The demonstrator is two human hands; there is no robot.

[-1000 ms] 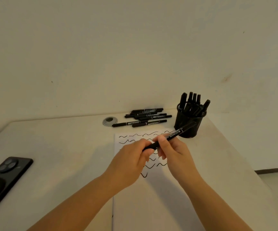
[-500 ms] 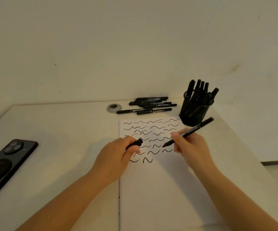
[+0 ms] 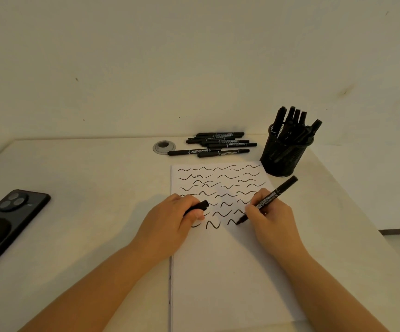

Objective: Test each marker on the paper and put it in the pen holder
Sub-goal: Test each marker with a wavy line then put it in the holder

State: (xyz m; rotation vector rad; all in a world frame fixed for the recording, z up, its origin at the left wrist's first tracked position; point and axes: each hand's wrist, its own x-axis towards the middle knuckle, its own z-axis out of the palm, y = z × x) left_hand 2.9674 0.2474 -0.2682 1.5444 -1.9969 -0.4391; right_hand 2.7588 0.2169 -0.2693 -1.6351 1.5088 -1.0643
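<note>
My right hand (image 3: 272, 220) grips a black marker (image 3: 275, 194) with its tip on the white paper (image 3: 230, 271), at the end of a fresh squiggle in the lowest row of black wavy lines. My left hand (image 3: 170, 224) rests on the paper's left edge and holds the marker's black cap (image 3: 197, 207). A black mesh pen holder (image 3: 284, 153) with several markers in it stands just past the paper's far right corner. Several loose black markers (image 3: 215, 144) lie in a pile behind the paper.
A black phone (image 3: 4, 224) lies face down near the table's left edge. A round grey cable grommet (image 3: 164, 146) sits left of the loose markers. The wall rises right behind the table, and the table's right edge runs close to the holder.
The hands pulled the cap off the marker; the left hand kept the cap. The right hand brought the tip down to the paper and drew a new squiggle in the lowest row.
</note>
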